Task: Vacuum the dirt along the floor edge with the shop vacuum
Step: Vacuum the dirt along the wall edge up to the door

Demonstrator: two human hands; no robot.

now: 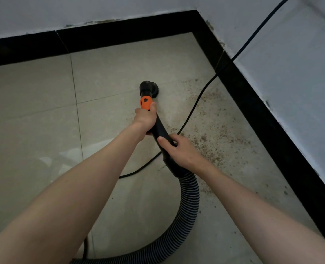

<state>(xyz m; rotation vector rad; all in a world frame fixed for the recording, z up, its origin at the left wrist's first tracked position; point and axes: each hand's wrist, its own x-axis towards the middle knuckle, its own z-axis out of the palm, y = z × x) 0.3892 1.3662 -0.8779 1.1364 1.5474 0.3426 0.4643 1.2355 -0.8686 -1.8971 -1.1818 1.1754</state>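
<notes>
A black power cord (193, 109) trails across the tiled floor and up the white wall (291, 60).

nozzle (148, 88): black, on tile | dirt (211, 134): scattered beside baseboard

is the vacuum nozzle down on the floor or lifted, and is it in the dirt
Down, it seems: the round black nozzle sits against the tile, though contact is hard to confirm. It is not in the dirt, which lies to its right along the baseboard.

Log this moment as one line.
left hand: grips wand | right hand: grips wand | nozzle: on floor | dirt: along baseboard
</notes>
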